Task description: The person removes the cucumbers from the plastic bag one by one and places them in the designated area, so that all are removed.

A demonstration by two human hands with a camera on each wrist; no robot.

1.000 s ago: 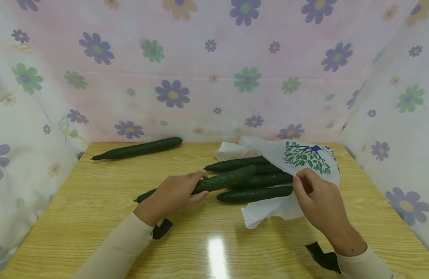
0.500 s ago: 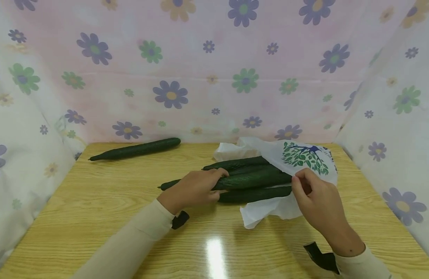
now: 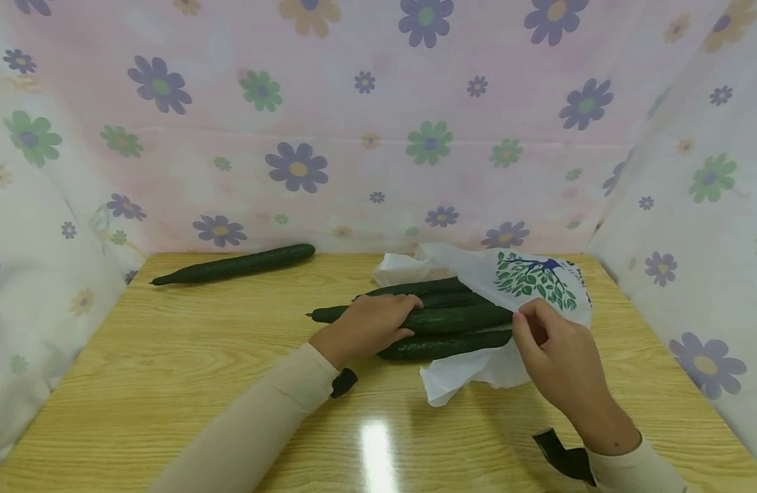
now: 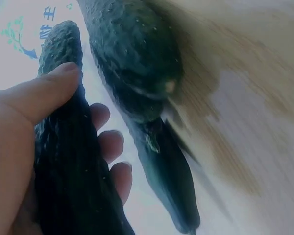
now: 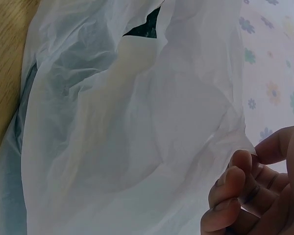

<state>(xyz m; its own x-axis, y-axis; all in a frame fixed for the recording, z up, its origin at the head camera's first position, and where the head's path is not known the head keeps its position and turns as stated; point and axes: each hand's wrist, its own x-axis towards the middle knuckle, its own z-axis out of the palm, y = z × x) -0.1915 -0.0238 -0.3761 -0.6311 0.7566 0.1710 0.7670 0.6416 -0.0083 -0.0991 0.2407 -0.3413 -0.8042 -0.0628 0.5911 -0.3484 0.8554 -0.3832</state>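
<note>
My left hand [image 3: 369,325] grips a dark green cucumber [image 3: 458,320] around its middle, with the thumb on the near side. Its stem end sticks out to the left, and its other end reaches the mouth of a white plastic bag [image 3: 461,260]. Thumb and fingertips of my right hand [image 3: 566,363] pinch the bag's edge; the right wrist view shows the thin film [image 5: 137,112] drawn up at that pinch. Several more cucumbers lie partly inside the bag, one in front [image 3: 446,346] and one behind [image 3: 415,286]. Their far ends are hidden under the film.
A single cucumber [image 3: 237,266] lies at the back left of the wooden table [image 3: 187,383]. Flower-patterned cloth [image 3: 341,109] walls the back and both sides. A loose flap of the bag [image 3: 458,376] spreads toward the front.
My left hand has moved right with the cucumber, bringing its far end to the bag's mouth beside the others. The right hand keeps pinching the bag in about the same place.
</note>
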